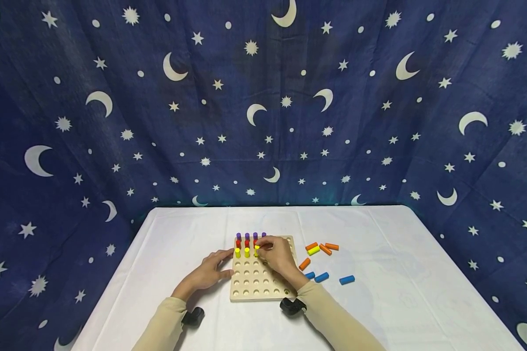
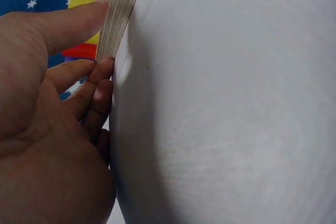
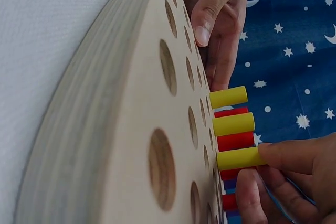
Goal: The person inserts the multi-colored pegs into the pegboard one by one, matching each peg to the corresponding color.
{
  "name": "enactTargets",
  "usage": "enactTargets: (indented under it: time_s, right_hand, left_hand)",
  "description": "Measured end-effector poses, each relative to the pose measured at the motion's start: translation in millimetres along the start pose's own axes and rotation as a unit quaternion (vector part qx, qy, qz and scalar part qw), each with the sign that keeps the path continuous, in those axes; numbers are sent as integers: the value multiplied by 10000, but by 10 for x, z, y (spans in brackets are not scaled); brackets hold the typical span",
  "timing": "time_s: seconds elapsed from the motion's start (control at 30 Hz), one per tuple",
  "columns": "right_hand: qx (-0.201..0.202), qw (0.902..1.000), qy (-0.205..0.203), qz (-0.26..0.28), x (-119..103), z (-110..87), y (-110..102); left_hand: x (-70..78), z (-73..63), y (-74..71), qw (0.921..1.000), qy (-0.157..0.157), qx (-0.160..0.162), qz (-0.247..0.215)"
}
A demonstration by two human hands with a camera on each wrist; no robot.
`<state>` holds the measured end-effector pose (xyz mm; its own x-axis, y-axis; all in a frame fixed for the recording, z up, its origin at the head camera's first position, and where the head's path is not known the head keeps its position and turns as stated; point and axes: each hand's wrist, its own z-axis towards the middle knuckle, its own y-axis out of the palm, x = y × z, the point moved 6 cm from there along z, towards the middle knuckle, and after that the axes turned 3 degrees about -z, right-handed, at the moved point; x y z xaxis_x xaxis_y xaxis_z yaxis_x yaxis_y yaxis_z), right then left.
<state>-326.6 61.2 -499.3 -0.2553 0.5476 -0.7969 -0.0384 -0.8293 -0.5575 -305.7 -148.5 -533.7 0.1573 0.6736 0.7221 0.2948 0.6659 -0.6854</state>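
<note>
A wooden pegboard (image 1: 246, 298) lies on the table, bearing rows of purple pegs (image 1: 247, 236), red pegs (image 1: 247, 243) and yellow pegs (image 1: 237, 253) at its far left part. My right hand (image 1: 278, 256) pinches a yellow peg (image 3: 239, 158) between thumb and fingertips; the peg stands upright at the board, beside two other yellow ones. Whether it is fully seated cannot be made out. Along the board's left edge rests my left hand (image 1: 207, 272), thumb and fingertips touching the side, fingers loosely extended. The right hand hides part of the red row in the head view.
Right of the board lie several loose orange pegs (image 1: 305, 264), a yellow peg (image 1: 314, 250) and blue pegs (image 1: 347, 280). A white cloth covers the table (image 1: 193, 224). Behind it hangs a dark blue curtain (image 1: 228, 126) with moons and stars.
</note>
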Motion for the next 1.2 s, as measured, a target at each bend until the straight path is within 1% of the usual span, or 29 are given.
enactTargets:
  time_s: [0.13, 0.37, 0.53, 0.7, 0.83, 1.07, 1.2]
  right_hand:
    - [-43, 10000, 51, -15, -3, -6, 19]
    - [-66, 10000, 3, 25, -8, -15, 30]
    - [-187, 9998, 16, -7, 16, -28, 35]
    - [-271, 9994, 198, -14, 28, -33, 15]
    - [-254, 9993, 260, -51, 12, -38, -41]
    - [-201, 9998, -13, 13, -40, -42, -222]
    - [-159, 9999, -17, 9, -37, -62, -343]
  left_hand:
    - [-11, 0, 7, 10000, -10, -20, -13]
    - [-15, -1, 8, 10000, -20, -77, -40]
    - [-11, -4, 4, 10000, -3, -77, 10]
    - [-7, 1, 6, 10000, 28, -41, 7]
    - [-11, 6, 9, 10000, 18, -38, 0]
    - [-5, 2, 4, 10000, -24, -24, -1]
    - [-13, 1, 3, 10000, 1, -20, -26]
